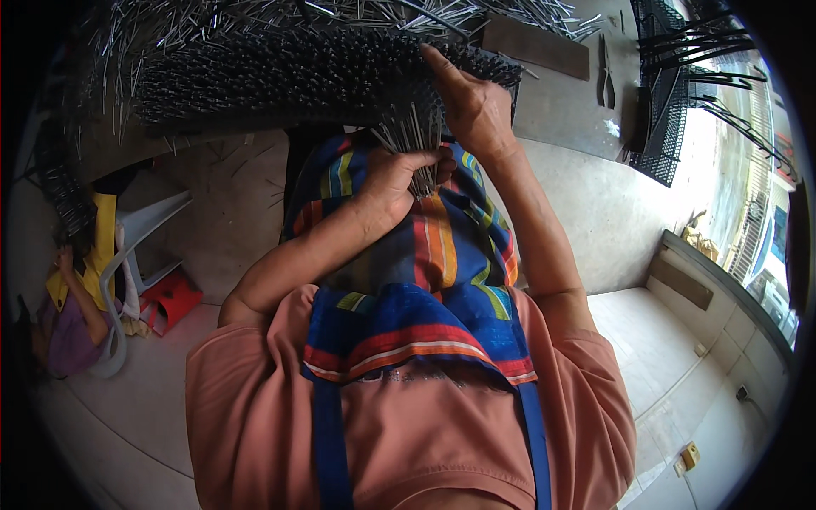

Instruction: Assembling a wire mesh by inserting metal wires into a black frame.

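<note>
My left hand is closed around a bundle of thin metal rods, held upright over my lap. The rods fan out at the top, and their lower ends show below my fist. To the right, my right hand is over the front edge of a long black rack packed with dark upright pins. Its index finger stretches out over the pins, with the other fingers curled under and partly hidden. I see nothing held in it.
Loose metal rods lie heaped behind the rack. A brown flat plate and pliers lie on the table's right side. Black mesh baskets stand beyond. At left, another person is near a white plastic chair and a red bag.
</note>
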`<action>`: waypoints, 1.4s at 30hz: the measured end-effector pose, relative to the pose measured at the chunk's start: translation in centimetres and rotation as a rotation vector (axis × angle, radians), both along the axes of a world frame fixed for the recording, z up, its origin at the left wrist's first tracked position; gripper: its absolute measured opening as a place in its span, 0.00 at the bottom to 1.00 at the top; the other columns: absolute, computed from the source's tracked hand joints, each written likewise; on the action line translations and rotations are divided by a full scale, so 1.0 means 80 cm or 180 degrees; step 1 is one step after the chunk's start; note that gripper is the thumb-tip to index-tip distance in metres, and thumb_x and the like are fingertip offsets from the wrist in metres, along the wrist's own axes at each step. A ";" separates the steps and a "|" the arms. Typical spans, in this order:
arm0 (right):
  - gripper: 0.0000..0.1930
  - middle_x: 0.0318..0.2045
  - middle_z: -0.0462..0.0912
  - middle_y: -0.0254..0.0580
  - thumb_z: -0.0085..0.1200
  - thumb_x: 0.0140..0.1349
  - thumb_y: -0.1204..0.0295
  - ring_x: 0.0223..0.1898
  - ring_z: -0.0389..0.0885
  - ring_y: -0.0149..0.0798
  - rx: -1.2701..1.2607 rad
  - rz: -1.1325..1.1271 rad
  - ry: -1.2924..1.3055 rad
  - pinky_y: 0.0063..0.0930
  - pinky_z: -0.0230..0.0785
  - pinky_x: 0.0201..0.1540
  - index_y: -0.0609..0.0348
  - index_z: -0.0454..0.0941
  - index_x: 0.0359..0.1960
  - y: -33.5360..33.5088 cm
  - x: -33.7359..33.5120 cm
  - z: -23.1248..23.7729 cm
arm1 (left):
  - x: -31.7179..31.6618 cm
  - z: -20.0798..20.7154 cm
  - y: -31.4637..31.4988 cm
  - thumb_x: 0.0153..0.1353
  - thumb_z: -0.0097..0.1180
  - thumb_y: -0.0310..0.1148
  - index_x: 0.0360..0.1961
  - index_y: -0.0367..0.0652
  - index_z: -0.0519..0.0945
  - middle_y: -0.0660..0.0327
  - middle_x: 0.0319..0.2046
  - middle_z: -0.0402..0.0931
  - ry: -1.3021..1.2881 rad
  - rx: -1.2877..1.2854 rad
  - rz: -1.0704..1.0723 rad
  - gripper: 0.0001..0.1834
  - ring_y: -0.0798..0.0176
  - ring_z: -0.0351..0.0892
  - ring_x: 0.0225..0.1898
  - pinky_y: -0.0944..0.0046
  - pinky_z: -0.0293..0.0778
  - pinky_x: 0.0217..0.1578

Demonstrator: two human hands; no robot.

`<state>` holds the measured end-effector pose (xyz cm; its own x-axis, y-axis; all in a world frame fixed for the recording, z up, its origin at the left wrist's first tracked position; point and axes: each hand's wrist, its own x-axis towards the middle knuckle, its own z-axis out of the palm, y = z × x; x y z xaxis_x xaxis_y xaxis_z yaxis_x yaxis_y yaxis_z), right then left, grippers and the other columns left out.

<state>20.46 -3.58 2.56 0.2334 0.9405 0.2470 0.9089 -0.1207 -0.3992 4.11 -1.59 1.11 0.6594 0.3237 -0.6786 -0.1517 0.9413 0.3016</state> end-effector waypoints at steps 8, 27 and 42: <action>0.16 0.28 0.84 0.37 0.58 0.57 0.77 0.25 0.81 0.32 0.0349 -0.0668 0.1617 0.27 0.72 0.26 0.61 0.80 0.49 -0.024 -0.003 -0.006 | 0.004 0.008 0.004 0.54 0.57 0.16 0.43 0.34 0.78 0.52 0.33 0.82 -0.0039 0.0029 0.0019 0.13 0.55 0.85 0.30 0.60 0.84 0.30; 0.05 0.26 0.80 0.34 0.62 0.51 0.85 0.28 0.76 0.25 0.1760 -0.0797 0.1723 0.17 0.68 0.31 0.65 0.82 0.29 -0.008 0.012 0.007 | -0.001 0.008 -0.006 0.57 0.56 0.20 0.39 0.37 0.80 0.53 0.30 0.83 0.0409 0.0337 -0.0385 0.08 0.58 0.85 0.28 0.63 0.82 0.27; 0.06 0.26 0.80 0.40 0.65 0.50 0.79 0.25 0.79 0.35 0.1032 -0.0737 0.0809 0.24 0.70 0.29 0.60 0.84 0.31 0.003 0.009 -0.002 | -0.004 -0.003 -0.010 0.55 0.56 0.17 0.43 0.38 0.80 0.52 0.30 0.83 0.0402 0.0348 -0.0409 0.14 0.58 0.85 0.28 0.64 0.81 0.27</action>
<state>21.14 -3.37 2.37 0.5189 0.7404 0.4273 0.7414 -0.1409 -0.6561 3.78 -2.36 0.91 0.6120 0.3185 -0.7239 0.0130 0.9111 0.4120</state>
